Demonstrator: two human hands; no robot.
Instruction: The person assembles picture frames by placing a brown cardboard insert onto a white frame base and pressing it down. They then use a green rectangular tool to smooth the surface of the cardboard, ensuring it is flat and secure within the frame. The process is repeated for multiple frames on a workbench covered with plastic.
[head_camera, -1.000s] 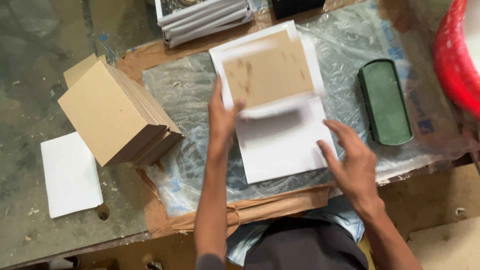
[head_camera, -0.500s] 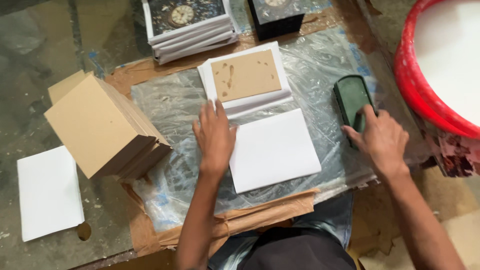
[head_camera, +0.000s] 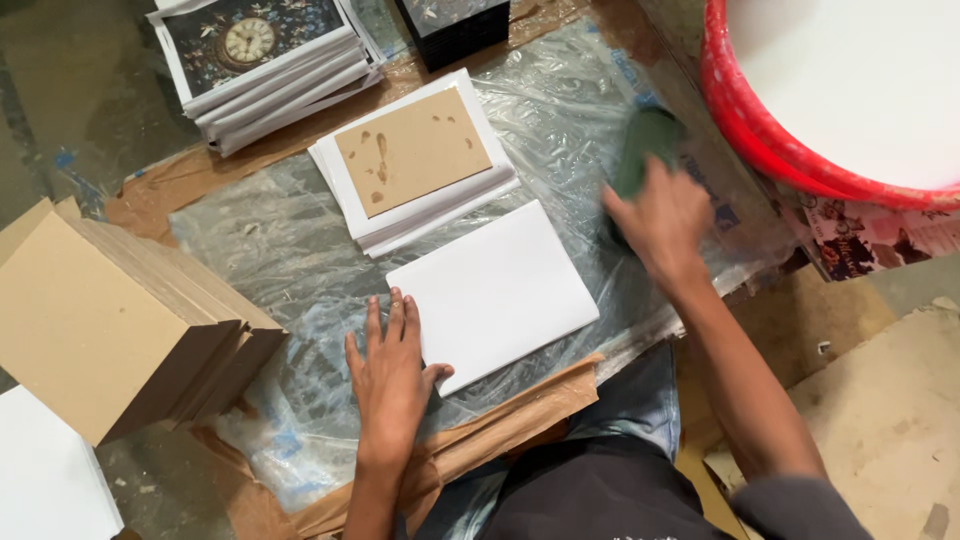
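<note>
On plastic sheeting, centre: white sheet (head_camera: 493, 292), long axis running from lower left to upper right.
Pinned at its lower-left edge by left hand (head_camera: 390, 372), flat, fingers together. To upper right, right hand (head_camera: 662, 218) closed around blurred dark green tool (head_camera: 643, 145), near red tub (head_camera: 760, 110); right hand nearer the tool.

A stack of printed covers (head_camera: 265, 70) lies at the top left, white-edged, the top one dark with a round clock face and small flowers; a black stack (head_camera: 455, 25) with a similar dark picture on top stands just right of it at the top edge; under the red tub's rim at the right, dark printed sheets (head_camera: 860, 235) with reddish and pale patches stick out; no screens or signs show
</note>
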